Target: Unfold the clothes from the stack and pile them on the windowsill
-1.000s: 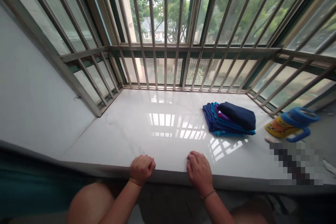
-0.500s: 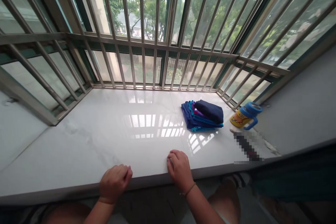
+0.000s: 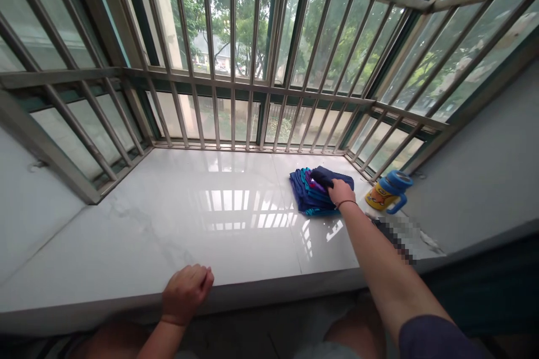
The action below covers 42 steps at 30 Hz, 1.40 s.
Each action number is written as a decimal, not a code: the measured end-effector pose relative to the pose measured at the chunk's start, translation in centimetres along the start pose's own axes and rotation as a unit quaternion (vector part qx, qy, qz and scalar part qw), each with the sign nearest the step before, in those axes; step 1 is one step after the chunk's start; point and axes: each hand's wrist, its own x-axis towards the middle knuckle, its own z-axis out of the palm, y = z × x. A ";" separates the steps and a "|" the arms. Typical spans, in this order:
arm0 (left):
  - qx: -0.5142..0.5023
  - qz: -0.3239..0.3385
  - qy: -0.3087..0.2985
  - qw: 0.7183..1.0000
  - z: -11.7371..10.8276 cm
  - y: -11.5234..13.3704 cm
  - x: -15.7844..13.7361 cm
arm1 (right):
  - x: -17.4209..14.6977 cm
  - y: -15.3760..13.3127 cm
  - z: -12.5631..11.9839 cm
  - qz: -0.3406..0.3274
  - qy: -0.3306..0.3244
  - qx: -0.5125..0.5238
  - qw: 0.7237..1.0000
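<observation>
Head view: right hand (image 3: 340, 193) grips one cloth stack (image 3: 311, 196) beside one cup (image 3: 387, 193); left hand (image 3: 185, 293) curled on the sill (image 3: 168, 235).

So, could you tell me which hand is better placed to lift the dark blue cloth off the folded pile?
The right hand: it is on the dark blue cloth atop the pile. The left hand rests at the sill's near edge.
</observation>
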 end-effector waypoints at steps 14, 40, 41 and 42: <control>-0.347 -0.340 -0.221 0.846 -3.4 3.3 2.9 | -21.4 -11.0 -4.1 -0.349 -0.038 0.082 0.933; -0.675 -0.576 -0.220 0.405 -7.2 7.0 1.4 | -31.1 -18.3 -5.0 -0.161 -0.361 0.538 0.744; -0.688 -0.581 -0.231 0.368 -7.3 6.8 1.4 | -31.4 -18.2 -5.7 -0.127 -0.372 0.583 0.711; -0.701 -0.583 -0.245 0.330 -7.4 6.6 1.4 | -31.7 -18.2 -6.4 -0.087 -0.382 0.629 0.671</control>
